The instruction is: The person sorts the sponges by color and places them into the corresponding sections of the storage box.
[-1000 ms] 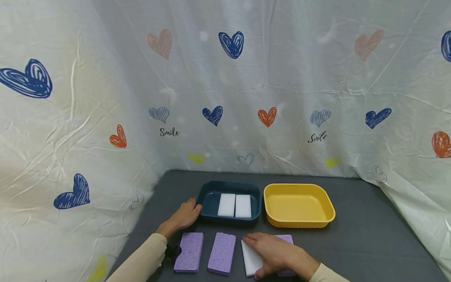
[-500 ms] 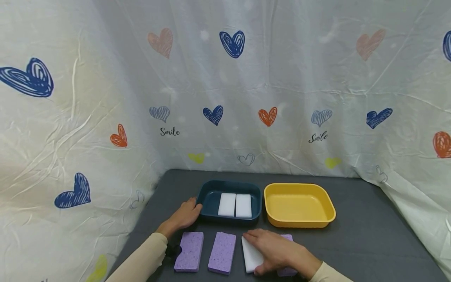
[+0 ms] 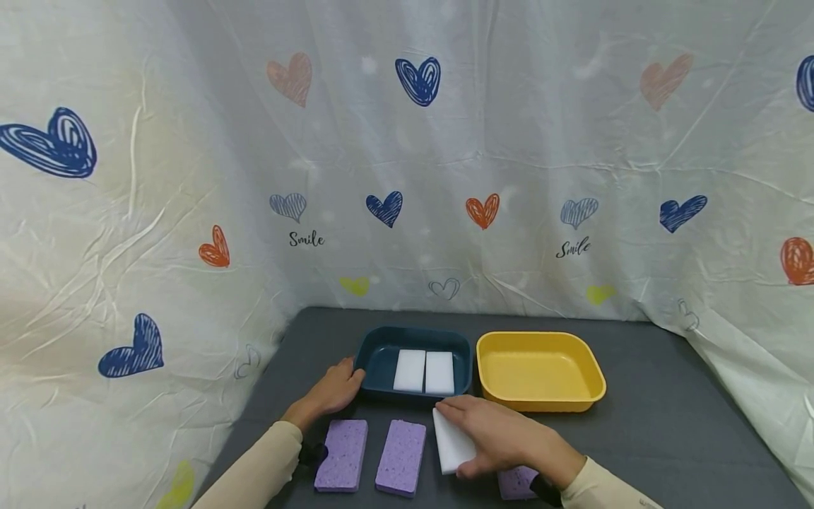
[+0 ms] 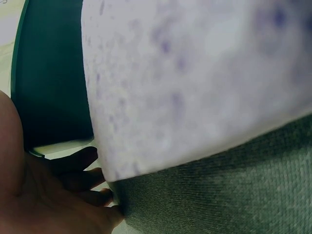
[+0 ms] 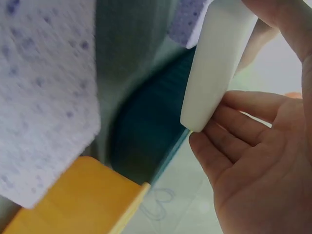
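While three purple sponges (image 3: 400,458) lie in a row on the near part of the grey table (image 3: 668,417), the right hand (image 3: 502,433) hides a part of the rightmost one. This hand pinches a white block (image 3: 453,445) between its thumb and its fingers; the block is at the hand's left side, well apart from the left hand (image 3: 331,390). A little farther, the left hand touches the left end of a dark blue tray (image 3: 380,369); whether its fingers grip the rim, I cannot tell. Inside this tray, two more white blocks (image 3: 409,370) lie side by side. Just to its right stands a yellow tray (image 3: 540,378), and behind the table hangs a pale curtain (image 3: 528,127) with printed hearts.
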A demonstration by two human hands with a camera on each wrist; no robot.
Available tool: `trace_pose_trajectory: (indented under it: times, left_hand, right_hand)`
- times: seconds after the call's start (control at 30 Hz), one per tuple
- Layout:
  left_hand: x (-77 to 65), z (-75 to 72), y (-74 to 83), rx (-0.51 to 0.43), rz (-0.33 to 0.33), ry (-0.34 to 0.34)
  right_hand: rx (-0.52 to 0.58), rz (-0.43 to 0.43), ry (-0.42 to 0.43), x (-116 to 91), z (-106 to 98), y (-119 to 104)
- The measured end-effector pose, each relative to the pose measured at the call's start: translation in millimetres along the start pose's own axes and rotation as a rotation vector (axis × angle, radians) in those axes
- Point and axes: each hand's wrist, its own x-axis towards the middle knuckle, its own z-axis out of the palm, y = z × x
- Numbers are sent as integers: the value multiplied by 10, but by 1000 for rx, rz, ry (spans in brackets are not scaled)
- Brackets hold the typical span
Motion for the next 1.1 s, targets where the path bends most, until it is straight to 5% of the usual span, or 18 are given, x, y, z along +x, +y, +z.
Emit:
trace_pose_trajectory:
  times: [0.5,1.1]
  left_hand:
    - [13,26,-20,15,-25,-17]
    - [9,11,0,2,1,7]
  right_hand:
    - [-60,-49,97,164,-293,10]
    - [-37,-49,118,452,-601,80]
